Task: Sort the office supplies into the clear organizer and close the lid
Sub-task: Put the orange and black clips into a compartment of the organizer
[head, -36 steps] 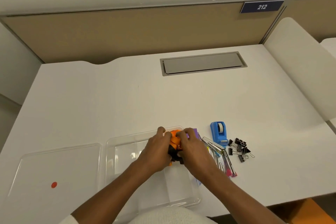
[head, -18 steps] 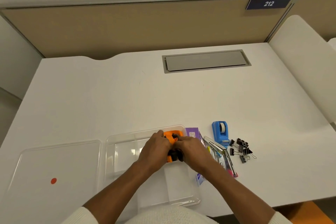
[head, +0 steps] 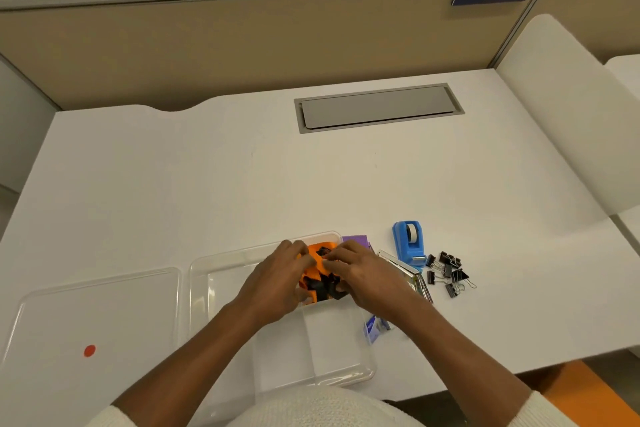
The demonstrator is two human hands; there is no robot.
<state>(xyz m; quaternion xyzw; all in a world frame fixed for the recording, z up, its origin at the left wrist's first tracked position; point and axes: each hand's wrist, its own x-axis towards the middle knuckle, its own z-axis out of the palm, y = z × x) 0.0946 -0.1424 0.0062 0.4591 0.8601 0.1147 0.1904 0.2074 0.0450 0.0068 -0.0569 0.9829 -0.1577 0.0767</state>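
Item one: I am seeing the left hand (head: 277, 282) and right hand (head: 363, 274) both curling their fingers onto an orange and black bundle (head: 320, 276), which is sitting in the far right compartment of the clear organizer (head: 221, 282) on the white desk (head: 207, 184). Item two: the lid (head: 93, 315) is lying flat just left of it. Item three: tape dispenser (head: 409, 241) and binder clips (head: 448, 274) are waiting to the right.
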